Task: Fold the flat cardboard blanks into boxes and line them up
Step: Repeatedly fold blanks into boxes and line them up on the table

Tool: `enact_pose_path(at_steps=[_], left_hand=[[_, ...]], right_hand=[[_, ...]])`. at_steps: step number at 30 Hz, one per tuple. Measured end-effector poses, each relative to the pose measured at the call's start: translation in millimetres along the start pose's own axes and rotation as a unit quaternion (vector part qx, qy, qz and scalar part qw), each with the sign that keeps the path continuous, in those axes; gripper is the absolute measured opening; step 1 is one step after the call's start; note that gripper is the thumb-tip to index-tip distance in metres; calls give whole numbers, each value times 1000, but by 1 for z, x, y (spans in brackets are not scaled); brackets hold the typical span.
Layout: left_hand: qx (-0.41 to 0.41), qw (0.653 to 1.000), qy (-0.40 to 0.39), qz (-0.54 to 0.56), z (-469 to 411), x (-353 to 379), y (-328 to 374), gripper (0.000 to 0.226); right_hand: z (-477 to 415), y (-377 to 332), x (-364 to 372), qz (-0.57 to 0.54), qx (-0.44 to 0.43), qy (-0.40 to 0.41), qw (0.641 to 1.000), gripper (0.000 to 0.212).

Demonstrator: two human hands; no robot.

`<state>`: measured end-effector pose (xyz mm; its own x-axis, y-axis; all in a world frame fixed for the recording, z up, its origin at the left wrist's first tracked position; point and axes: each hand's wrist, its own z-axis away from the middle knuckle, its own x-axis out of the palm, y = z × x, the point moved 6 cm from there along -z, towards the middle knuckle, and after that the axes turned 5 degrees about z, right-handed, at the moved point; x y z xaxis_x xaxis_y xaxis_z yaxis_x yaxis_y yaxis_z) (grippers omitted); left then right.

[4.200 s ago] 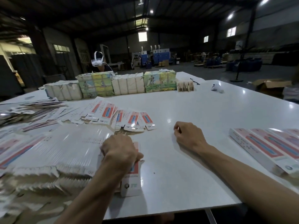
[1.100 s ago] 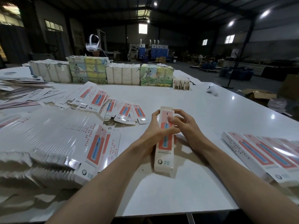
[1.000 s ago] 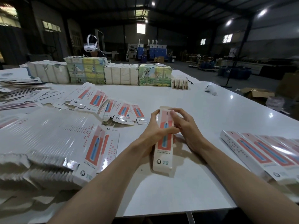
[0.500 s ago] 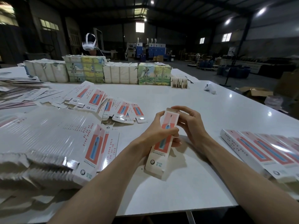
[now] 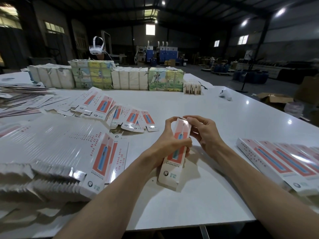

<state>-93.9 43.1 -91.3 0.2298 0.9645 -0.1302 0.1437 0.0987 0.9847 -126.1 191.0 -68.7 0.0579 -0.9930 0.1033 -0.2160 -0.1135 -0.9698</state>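
L hand (image 5: 168, 146) fingers clamp box (image 5: 172, 171) mid; R hand (image 5: 206, 135) fingers pinch top edge.

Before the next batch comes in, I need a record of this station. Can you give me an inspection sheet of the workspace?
Surface: white table, glossy, reflecting the ceiling lights.
Job's things: half-folded box in hand; flat blanks stacked at left; fanned blanks beyond them; finished boxes lined up at right.
Clutter: wrapped bundles along the far edge; white controller.
Hands: left hand grips the box's middle; right hand pinches its top end.
Cables: thin dark cord at the far edge.
Surroundings: dim warehouse; open carton on the floor at right.
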Motion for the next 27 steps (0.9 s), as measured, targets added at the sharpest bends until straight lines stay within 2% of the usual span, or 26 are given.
enact_pose_path(at_steps=[9,17,21,27], left_hand=[[-7,1000,6,-17,1,1,3,99],[-17,1000,-9,16,5,2,4,85],[-29,999,14,39,5,-1,3,83],[-18,994,35,102,6,-8,5,83]], right_hand=[[1,-1,-3,-1,-2,-11,1000,21],[2,-4,1,12,-18,-45,999,24],[5,-1,9,18,-34,-68,997,19],[7,-1,13,38,-58,-63,996,26]])
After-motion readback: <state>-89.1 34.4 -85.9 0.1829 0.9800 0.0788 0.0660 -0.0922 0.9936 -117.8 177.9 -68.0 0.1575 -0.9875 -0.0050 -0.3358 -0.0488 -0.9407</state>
